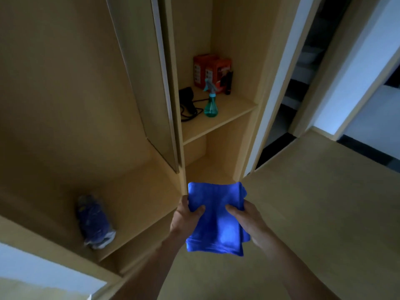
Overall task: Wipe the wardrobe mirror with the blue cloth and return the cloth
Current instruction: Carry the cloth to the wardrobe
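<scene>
Head view: folded blue cloth (pixel 216 219) held low in front of the open wardrobe, over the wood floor. The left hand (pixel 186 215) grips its left edge, thumb on top and fingers curled beneath; the right hand (pixel 246 217) grips the right edge likewise. The wardrobe mirror (pixel 149 83), a narrow door panel, stands above and left of the cloth, apart from it. On the shelf (pixel 227 118) beyond are a teal spray bottle (pixel 210 105), a black corded appliance (pixel 188 98) to its left, and orange boxes (pixel 212 70) behind. A blue-and-white bundle (pixel 95 224) lies in the lower left compartment.
</scene>
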The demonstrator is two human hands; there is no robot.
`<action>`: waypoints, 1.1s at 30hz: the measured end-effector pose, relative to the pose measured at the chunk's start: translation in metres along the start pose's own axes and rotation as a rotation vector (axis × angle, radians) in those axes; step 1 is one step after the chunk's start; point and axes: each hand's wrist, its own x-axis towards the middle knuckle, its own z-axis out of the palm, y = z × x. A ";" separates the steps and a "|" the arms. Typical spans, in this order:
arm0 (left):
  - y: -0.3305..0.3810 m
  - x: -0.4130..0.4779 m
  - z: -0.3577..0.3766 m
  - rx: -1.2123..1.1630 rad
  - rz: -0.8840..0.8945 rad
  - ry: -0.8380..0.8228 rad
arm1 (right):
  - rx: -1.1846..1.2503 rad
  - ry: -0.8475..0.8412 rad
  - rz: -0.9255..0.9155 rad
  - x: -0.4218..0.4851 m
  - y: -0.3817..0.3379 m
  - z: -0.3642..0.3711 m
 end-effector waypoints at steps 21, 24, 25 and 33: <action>0.050 0.100 0.009 -0.236 0.012 0.223 | -0.096 -0.198 -0.153 0.126 -0.077 -0.019; 0.059 0.124 0.003 -0.323 0.038 0.232 | -0.069 -0.199 -0.163 0.153 -0.102 -0.016; 0.062 0.131 0.000 -0.333 0.050 0.239 | -0.064 -0.194 -0.161 0.161 -0.109 -0.014; 0.067 0.161 -0.021 -0.351 0.063 0.291 | -0.087 -0.203 -0.166 0.215 -0.134 0.010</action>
